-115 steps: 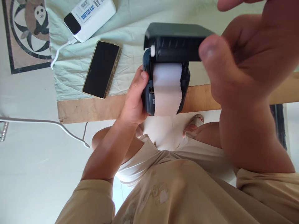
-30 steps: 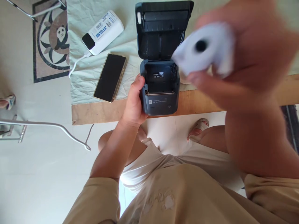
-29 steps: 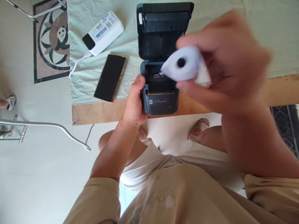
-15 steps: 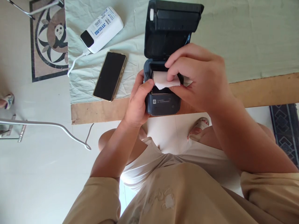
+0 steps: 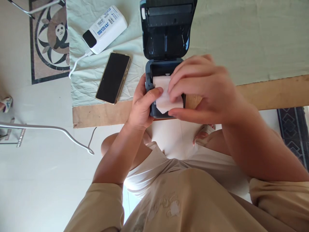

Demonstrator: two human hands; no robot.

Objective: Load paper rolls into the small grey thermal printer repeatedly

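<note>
A small dark blue printer [image 5: 151, 69] stands at the table's near edge with its lid [image 5: 166, 29] swung open and back. A white paper roll [image 5: 162, 91] lies in its bay, with a strip of paper drawn toward me over the front. My left hand [image 5: 142, 104] grips the printer's left side, thumb resting on the paper's left edge. My right hand [image 5: 205, 90] covers the printer's right half and pinches the paper strip between fingers and thumb.
A black phone [image 5: 113, 78] lies face up on the pale green cloth [image 5: 241, 38], left of the printer. A white power bank [image 5: 105, 29] with a cable sits behind it. The table's bare wooden edge [image 5: 272, 91] runs in front. A metal rod [image 5: 48, 129] crosses the floor at left.
My right hand brought the loose roll down into the open printer. Since half a second ago, the paper strip has been drawn further toward me over the printer's front.
</note>
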